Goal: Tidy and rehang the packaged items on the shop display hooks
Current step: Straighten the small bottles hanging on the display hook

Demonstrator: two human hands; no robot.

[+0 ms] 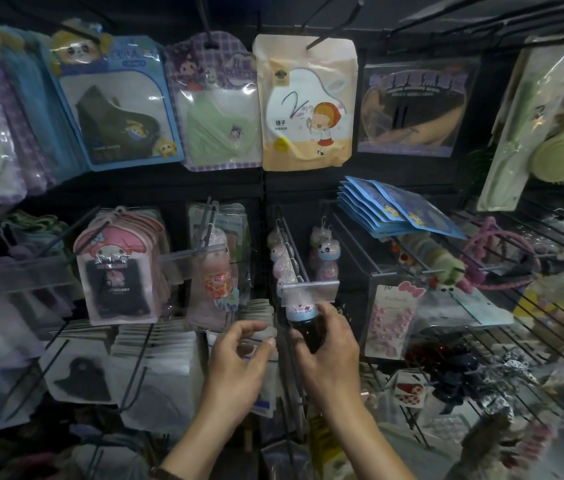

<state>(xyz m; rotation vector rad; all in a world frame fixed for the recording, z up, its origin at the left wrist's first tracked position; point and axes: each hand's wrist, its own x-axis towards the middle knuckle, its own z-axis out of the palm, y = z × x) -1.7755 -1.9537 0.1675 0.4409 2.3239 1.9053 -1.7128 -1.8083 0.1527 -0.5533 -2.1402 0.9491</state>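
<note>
My right hand (330, 355) grips a small bottle-shaped toy (303, 322) with a blue cap and dark body, just below the price-tag holder (310, 289) at the front of a display hook. Several similar small toys (282, 258) hang behind it on that same hook. My left hand (239, 365) is beside it to the left, fingers curled in front of a clear packet (252, 348) hanging there; whether it holds the packet I cannot tell. Pink character packs (117, 268) hang on a hook further left.
Upper hooks carry face-mask packs (117, 102), a green mask pack (218, 112) and a mirror pack (306, 102). Blue packets (394, 213) lie stacked at right above hair bands (502, 251) and pink bead cards (391, 317). White packets (156, 372) fill the lower left hooks.
</note>
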